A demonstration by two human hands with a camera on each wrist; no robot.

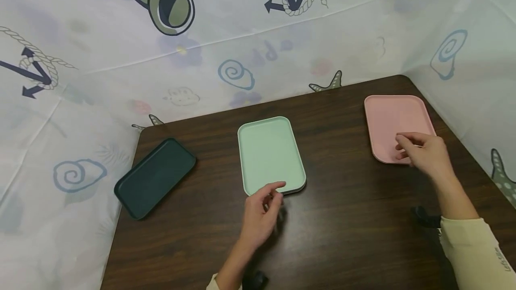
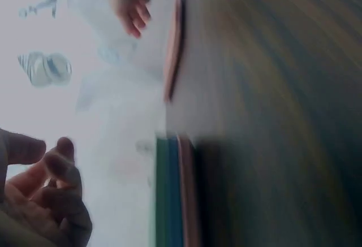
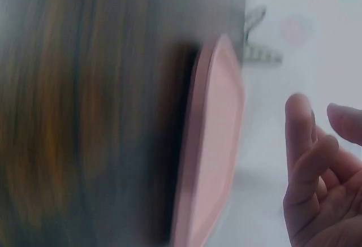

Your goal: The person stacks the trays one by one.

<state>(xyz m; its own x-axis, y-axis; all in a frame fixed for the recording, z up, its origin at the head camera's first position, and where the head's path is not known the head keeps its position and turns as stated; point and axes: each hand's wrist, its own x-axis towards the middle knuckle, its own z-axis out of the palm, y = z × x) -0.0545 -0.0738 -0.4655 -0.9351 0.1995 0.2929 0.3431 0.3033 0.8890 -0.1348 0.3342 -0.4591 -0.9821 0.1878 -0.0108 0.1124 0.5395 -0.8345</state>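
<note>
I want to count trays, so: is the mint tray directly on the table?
Not directly: under the mint tray, the left wrist view shows a blue edge and a pink edge.

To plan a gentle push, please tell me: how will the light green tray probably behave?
The light green tray is probably stiff, judging by its straight edges. Lying flat, it seems unlikely to tip, but may slide over the layers beneath.
</note>
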